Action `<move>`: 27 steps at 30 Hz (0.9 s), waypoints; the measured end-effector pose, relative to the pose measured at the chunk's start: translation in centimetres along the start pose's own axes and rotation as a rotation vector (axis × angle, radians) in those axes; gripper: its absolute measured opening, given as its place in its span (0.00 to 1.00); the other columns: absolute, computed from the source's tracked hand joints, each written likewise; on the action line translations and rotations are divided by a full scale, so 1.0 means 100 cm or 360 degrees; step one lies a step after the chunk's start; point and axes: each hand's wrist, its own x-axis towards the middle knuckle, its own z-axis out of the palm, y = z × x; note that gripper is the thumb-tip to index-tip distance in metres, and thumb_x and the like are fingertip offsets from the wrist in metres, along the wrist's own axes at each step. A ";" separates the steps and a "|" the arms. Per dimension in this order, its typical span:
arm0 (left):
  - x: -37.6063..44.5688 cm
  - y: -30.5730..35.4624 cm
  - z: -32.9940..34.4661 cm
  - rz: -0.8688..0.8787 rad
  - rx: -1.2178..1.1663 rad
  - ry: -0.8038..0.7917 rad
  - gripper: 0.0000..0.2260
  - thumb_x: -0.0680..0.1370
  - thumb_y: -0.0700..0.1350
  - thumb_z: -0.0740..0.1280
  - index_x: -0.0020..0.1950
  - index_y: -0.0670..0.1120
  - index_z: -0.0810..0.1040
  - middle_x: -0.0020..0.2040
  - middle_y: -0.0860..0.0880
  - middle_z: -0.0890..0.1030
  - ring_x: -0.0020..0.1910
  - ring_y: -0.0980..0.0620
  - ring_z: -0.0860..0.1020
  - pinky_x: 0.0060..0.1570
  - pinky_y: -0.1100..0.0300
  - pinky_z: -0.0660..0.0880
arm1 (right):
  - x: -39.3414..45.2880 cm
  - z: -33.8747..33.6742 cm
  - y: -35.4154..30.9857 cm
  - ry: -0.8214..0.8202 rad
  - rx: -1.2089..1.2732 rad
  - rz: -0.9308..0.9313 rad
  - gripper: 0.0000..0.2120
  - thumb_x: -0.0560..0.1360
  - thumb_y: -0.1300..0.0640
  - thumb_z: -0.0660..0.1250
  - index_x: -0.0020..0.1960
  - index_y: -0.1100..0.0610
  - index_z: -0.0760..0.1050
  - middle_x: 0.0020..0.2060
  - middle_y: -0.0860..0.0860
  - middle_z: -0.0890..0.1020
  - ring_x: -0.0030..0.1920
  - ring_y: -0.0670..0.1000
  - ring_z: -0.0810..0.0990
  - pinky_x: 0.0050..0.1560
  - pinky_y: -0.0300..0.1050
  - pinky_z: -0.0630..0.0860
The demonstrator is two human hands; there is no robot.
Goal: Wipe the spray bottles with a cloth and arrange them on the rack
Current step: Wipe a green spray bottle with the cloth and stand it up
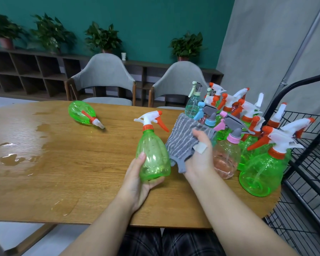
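In the head view, an upright green spray bottle [153,154] with a white-and-orange trigger head is gripped at its base by the left hand [139,183], fingers curled beneath and thumb pressed on its side, above the wooden table [67,163]. A grey striped cloth [185,143] is held by the right hand [199,156], fingers curled round it, just beside the bottle. A cluster of spray bottles [248,130] is seen at the table's right end next to the black wire rack [307,163], one green bottle [83,113] is laid on its side at the far left, and water puddles [13,157] are spread over the tabletop.
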 end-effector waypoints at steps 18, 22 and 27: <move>-0.007 0.002 0.013 0.0051 0.0022 -0.0098 0.30 0.75 0.64 0.51 0.67 0.48 0.74 0.57 0.43 0.83 0.52 0.46 0.83 0.36 0.48 0.80 | 0.002 -0.025 0.045 -0.0951 -0.1739 -0.0971 0.24 0.62 0.56 0.52 0.51 0.53 0.82 0.61 0.39 0.75 0.73 0.42 0.60 0.72 0.38 0.52; -0.007 0.002 0.012 0.0021 0.0064 -0.0100 0.29 0.79 0.64 0.47 0.64 0.47 0.77 0.57 0.43 0.84 0.53 0.48 0.83 0.40 0.55 0.81 | -0.005 -0.034 0.053 -0.0970 -0.1686 -0.1214 0.21 0.62 0.54 0.53 0.45 0.55 0.82 0.50 0.47 0.84 0.67 0.45 0.72 0.73 0.55 0.57; -0.002 -0.001 0.008 0.0062 0.0118 0.0058 0.38 0.69 0.64 0.73 0.71 0.44 0.70 0.64 0.39 0.79 0.61 0.46 0.80 0.52 0.52 0.80 | -0.014 -0.039 0.055 -0.0981 -0.1556 -0.1416 0.19 0.63 0.53 0.54 0.35 0.60 0.81 0.40 0.52 0.85 0.51 0.48 0.82 0.67 0.48 0.67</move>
